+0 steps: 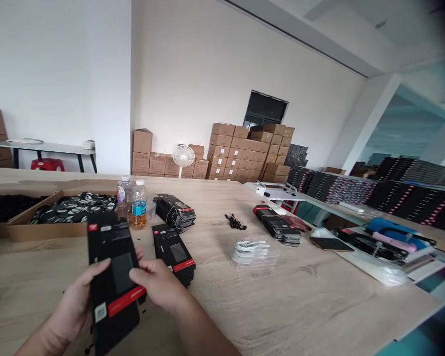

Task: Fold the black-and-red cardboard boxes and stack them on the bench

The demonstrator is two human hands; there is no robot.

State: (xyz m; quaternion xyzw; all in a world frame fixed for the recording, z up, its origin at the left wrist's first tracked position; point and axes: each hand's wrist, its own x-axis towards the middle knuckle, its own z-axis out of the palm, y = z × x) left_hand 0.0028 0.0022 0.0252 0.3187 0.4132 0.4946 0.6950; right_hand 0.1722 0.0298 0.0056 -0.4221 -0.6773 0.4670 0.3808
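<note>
Black rectangular packaging (115, 279), between 2 hands (158, 281), woodgrain tabletop (300, 301)

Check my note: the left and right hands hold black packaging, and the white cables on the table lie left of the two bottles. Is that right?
Not quite: in the head view, the white cables on the table lie right of the two bottles. The left hand and right hand do hold black packaging.

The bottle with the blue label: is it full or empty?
Neither: the bottle is partly full. Amber liquid shows near its base, but its upper part looks clear.
</note>
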